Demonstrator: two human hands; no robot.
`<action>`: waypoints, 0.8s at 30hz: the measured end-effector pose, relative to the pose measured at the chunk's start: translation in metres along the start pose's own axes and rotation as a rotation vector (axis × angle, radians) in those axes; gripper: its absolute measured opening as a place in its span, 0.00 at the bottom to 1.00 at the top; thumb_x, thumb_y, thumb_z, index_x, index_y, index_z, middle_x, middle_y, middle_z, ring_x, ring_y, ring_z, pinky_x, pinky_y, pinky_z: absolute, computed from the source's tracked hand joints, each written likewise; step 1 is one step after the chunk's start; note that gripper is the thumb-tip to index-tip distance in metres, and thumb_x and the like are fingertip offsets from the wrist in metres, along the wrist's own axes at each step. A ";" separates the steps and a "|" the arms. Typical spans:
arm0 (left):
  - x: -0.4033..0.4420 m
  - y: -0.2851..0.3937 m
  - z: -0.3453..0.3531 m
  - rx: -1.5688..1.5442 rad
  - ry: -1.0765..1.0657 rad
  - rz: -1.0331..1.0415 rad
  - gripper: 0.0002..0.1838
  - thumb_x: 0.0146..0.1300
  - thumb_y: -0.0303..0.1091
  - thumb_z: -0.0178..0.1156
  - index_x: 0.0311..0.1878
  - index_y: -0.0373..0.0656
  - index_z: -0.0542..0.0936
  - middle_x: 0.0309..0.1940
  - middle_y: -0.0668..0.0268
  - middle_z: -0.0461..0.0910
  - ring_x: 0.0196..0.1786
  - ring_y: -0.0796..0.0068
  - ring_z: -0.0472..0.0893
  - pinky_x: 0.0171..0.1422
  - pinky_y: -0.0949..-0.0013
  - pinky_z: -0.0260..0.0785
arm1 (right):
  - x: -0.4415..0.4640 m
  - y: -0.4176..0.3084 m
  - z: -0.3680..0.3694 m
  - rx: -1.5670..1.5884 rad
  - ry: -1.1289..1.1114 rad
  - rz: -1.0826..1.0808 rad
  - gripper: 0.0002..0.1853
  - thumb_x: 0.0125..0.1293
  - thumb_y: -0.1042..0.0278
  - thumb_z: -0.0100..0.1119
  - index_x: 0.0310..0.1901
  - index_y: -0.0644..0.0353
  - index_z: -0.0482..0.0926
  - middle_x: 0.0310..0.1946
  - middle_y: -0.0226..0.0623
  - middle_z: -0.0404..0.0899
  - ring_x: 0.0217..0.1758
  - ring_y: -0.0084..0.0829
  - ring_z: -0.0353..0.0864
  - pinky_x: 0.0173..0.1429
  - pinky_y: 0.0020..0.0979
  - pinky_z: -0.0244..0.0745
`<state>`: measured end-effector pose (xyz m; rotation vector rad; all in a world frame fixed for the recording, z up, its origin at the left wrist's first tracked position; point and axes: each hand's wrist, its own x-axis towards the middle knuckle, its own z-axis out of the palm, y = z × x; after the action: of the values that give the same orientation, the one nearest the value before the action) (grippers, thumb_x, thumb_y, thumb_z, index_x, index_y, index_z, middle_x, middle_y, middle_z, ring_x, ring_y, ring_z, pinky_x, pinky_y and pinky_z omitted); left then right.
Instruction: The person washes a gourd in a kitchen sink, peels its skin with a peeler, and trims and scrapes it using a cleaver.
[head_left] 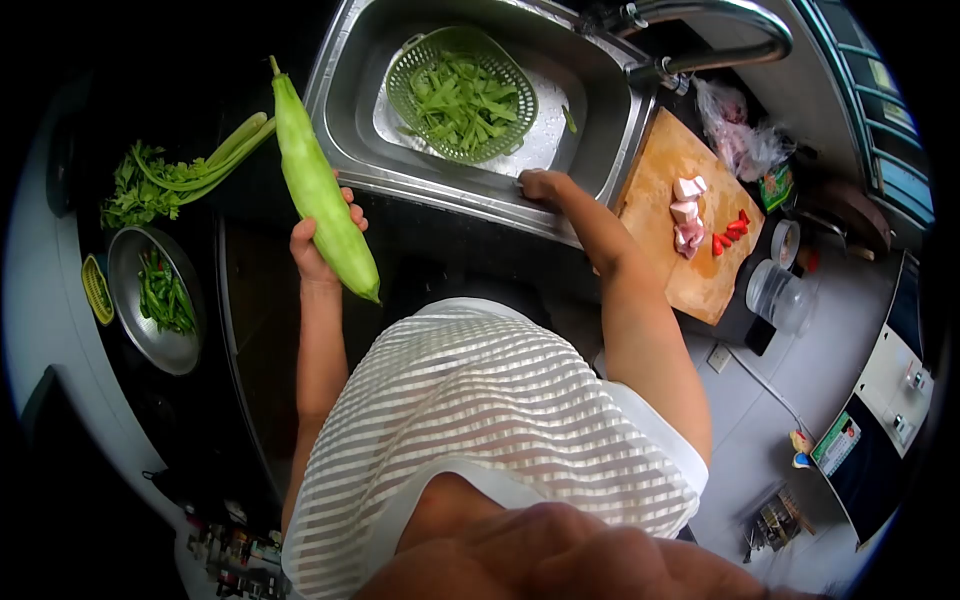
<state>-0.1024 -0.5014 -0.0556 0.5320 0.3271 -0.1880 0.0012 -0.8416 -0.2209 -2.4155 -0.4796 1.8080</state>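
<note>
My left hand (318, 250) is wrapped round a long pale-green gourd (322, 190), which I hold upright with its stem end up, left of the sink (355, 170). Over the sink's near edge, my right hand (543, 186) is closed, its fingers curled downward; what it grips, if anything, is hidden. Inside the basin sits a green colander (400, 85) full of cut leafy greens (465, 100). A loose piece of green (569, 119) lies on the basin floor beside it.
Right of the sink, a wooden cutting board (650, 220) bears pale meat pieces (687, 215) and cut red peppers (732, 232). A faucet (720, 55) arches over the back. Celery (190, 175) and a metal bowl (180, 345) of green peppers (165, 290) are on the left.
</note>
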 end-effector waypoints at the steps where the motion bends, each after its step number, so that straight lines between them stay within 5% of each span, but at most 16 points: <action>1: 0.001 0.000 -0.001 -0.009 0.011 -0.002 0.40 0.43 0.44 0.58 0.60 0.38 0.57 0.40 0.58 0.70 0.36 0.66 0.74 0.40 0.66 0.70 | -0.008 -0.003 -0.002 -0.007 0.006 -0.006 0.18 0.51 0.69 0.46 0.42 0.66 0.76 0.42 0.52 0.76 0.43 0.43 0.78 0.43 0.38 0.73; 3: 0.002 -0.002 0.003 -0.007 0.017 0.012 0.40 0.42 0.44 0.58 0.60 0.38 0.57 0.40 0.58 0.70 0.35 0.66 0.74 0.40 0.66 0.70 | -0.017 0.003 -0.007 0.148 -0.066 -0.004 0.13 0.50 0.69 0.50 0.35 0.66 0.77 0.33 0.48 0.78 0.37 0.39 0.79 0.40 0.37 0.73; 5: 0.005 0.002 0.003 -0.007 0.018 0.022 0.40 0.42 0.44 0.58 0.60 0.38 0.58 0.39 0.58 0.69 0.35 0.66 0.74 0.40 0.66 0.70 | -0.046 -0.010 -0.034 0.262 0.154 -0.172 0.10 0.51 0.71 0.49 0.34 0.64 0.76 0.32 0.48 0.77 0.34 0.38 0.78 0.39 0.35 0.71; 7: 0.007 -0.001 0.008 -0.005 0.029 0.012 0.40 0.42 0.45 0.58 0.59 0.37 0.58 0.39 0.58 0.69 0.35 0.65 0.74 0.39 0.66 0.70 | -0.057 -0.024 -0.062 0.577 0.624 -0.283 0.10 0.51 0.74 0.47 0.35 0.61 0.76 0.32 0.48 0.77 0.33 0.39 0.77 0.39 0.34 0.70; 8: 0.009 -0.004 0.007 0.045 0.040 0.008 0.43 0.43 0.48 0.57 0.62 0.39 0.55 0.39 0.60 0.69 0.34 0.69 0.71 0.37 0.68 0.66 | -0.056 -0.030 -0.067 0.576 0.620 -0.280 0.10 0.51 0.74 0.47 0.35 0.61 0.76 0.32 0.48 0.77 0.33 0.39 0.77 0.39 0.34 0.70; 10: 0.012 -0.008 0.012 0.068 0.047 -0.003 0.43 0.43 0.48 0.58 0.62 0.39 0.55 0.39 0.61 0.69 0.33 0.69 0.71 0.37 0.68 0.66 | -0.045 -0.036 -0.082 0.552 0.957 -0.611 0.11 0.50 0.82 0.43 0.34 0.63 0.74 0.25 0.39 0.75 0.25 0.32 0.74 0.33 0.30 0.70; 13: 0.014 -0.008 0.014 0.093 0.053 -0.007 0.44 0.42 0.48 0.58 0.62 0.39 0.55 0.39 0.61 0.69 0.32 0.69 0.71 0.36 0.69 0.66 | -0.001 0.036 -0.100 0.734 1.191 -0.051 0.17 0.48 0.81 0.43 0.42 0.64 0.74 0.36 0.45 0.76 0.45 0.37 0.76 0.48 0.36 0.70; 15: 0.015 -0.008 0.014 0.100 0.045 -0.013 0.44 0.42 0.48 0.59 0.62 0.40 0.55 0.39 0.61 0.69 0.32 0.69 0.71 0.36 0.69 0.65 | 0.007 0.059 -0.092 0.375 0.954 0.239 0.15 0.51 0.76 0.43 0.41 0.64 0.73 0.42 0.52 0.71 0.46 0.49 0.74 0.49 0.44 0.69; 17: 0.016 -0.012 0.014 0.068 0.043 -0.042 0.45 0.40 0.48 0.60 0.62 0.40 0.54 0.40 0.61 0.69 0.32 0.69 0.71 0.35 0.69 0.65 | 0.037 0.069 -0.062 0.292 0.980 0.401 0.13 0.55 0.74 0.42 0.43 0.64 0.71 0.44 0.55 0.68 0.43 0.54 0.74 0.48 0.47 0.69; 21: 0.016 -0.012 0.014 0.076 0.075 -0.058 0.46 0.39 0.48 0.61 0.62 0.40 0.55 0.40 0.61 0.69 0.32 0.68 0.72 0.35 0.69 0.66 | 0.063 0.077 -0.048 0.317 0.944 0.404 0.11 0.54 0.71 0.46 0.40 0.63 0.69 0.40 0.57 0.71 0.42 0.54 0.75 0.47 0.49 0.69; 24: 0.013 -0.012 0.013 0.066 0.082 -0.046 0.45 0.39 0.47 0.61 0.61 0.39 0.56 0.40 0.61 0.70 0.32 0.68 0.73 0.35 0.69 0.66 | 0.020 0.047 -0.088 0.729 1.295 0.146 0.11 0.46 0.77 0.48 0.34 0.64 0.73 0.35 0.52 0.75 0.36 0.47 0.77 0.40 0.42 0.71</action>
<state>-0.0903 -0.5196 -0.0551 0.5993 0.4146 -0.2221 0.0991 -0.8694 -0.2246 -2.3980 0.4121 0.0612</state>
